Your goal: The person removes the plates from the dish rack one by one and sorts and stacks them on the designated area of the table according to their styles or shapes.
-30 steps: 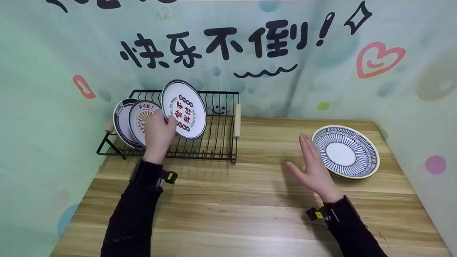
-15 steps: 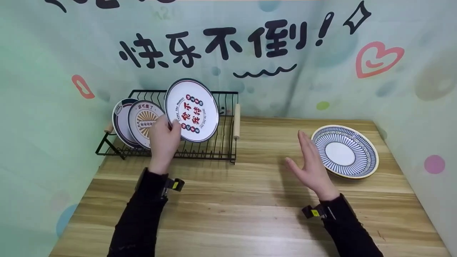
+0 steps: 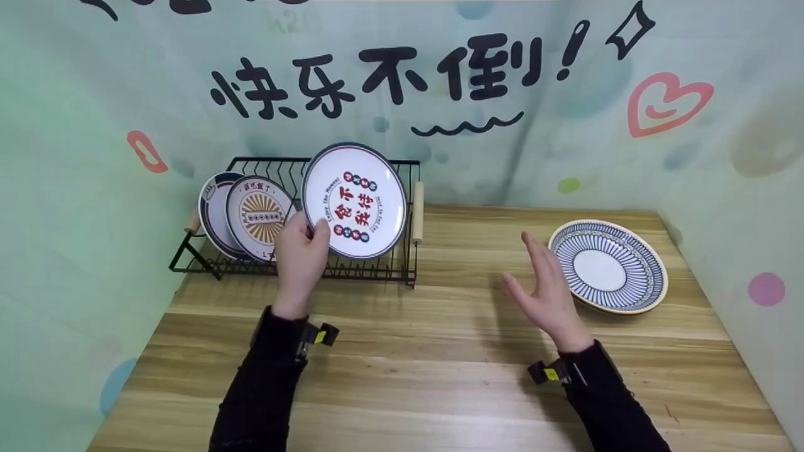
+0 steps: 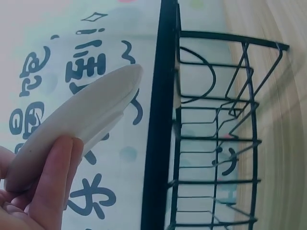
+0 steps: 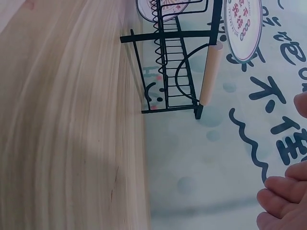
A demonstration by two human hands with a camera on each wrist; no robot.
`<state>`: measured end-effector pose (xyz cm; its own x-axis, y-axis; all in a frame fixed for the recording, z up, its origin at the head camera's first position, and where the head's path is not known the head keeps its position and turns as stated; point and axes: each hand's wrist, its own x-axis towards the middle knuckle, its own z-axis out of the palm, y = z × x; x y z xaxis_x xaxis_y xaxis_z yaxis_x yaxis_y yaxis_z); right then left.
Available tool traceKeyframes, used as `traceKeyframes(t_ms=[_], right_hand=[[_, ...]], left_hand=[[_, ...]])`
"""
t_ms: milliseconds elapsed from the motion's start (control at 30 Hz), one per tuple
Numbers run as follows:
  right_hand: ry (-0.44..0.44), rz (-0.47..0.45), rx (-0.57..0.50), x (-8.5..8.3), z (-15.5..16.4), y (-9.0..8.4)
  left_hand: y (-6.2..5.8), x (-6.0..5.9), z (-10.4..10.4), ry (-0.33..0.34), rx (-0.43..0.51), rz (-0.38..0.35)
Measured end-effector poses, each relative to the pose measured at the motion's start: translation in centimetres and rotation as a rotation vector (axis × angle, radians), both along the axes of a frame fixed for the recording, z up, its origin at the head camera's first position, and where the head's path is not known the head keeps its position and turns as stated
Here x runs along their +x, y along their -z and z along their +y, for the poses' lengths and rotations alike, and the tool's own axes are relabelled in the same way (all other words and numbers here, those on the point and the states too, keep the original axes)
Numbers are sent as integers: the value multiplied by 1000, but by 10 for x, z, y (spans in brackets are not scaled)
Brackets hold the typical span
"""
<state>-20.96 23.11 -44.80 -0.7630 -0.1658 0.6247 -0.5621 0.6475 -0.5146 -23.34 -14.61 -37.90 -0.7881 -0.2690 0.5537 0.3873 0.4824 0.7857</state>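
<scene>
My left hand [image 3: 300, 252] pinches the lower left rim of a white plate [image 3: 355, 199] with red and black characters, holding it upright in the air just in front of the black wire dish rack [image 3: 383, 263]. The left wrist view shows the plate's pale underside [image 4: 79, 120] above my fingers [image 4: 53, 191], with the rack [image 4: 216, 143] beside it. Two more plates, a sunburst one [image 3: 259, 216] and a dark-rimmed one [image 3: 210, 210], stand in the rack's left end. My right hand [image 3: 548, 295] hovers open over the table, fingers straight, holding nothing.
A blue-striped plate [image 3: 607, 266] lies flat on the wooden table [image 3: 440, 370] at the right, near my right hand. Printed fabric walls [image 3: 75, 188] close in the back and both sides. The rack has wooden handles [image 3: 417, 212] at its ends.
My left hand has carried the character plate rightward and toward me, away from the rack, turning its face more to the camera. The right hand has shifted only slightly.
</scene>
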Motion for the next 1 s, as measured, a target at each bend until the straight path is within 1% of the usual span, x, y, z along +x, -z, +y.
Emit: traceKeyframes(t_ms=[133, 267, 533, 733, 833, 1000], right_hand=[[-9, 22, -11, -1, -2, 1], [-14, 41, -18, -2, -4, 1], [-15, 58, -32, -2, -8, 3], [-30, 86, -53, -3, -11, 6], [-54, 90, -79, -4, -12, 7], [-91, 85, -116, -4, -14, 7]], left_hand=[[6, 1, 6, 28, 24, -6], [9, 4, 13, 62, 55, -42], [18, 7, 26, 151, 92, -9], [24, 8, 34, 197, 153, -40], [26, 9, 38, 216, 186, -72], [27, 11, 44, 222, 212, -110]])
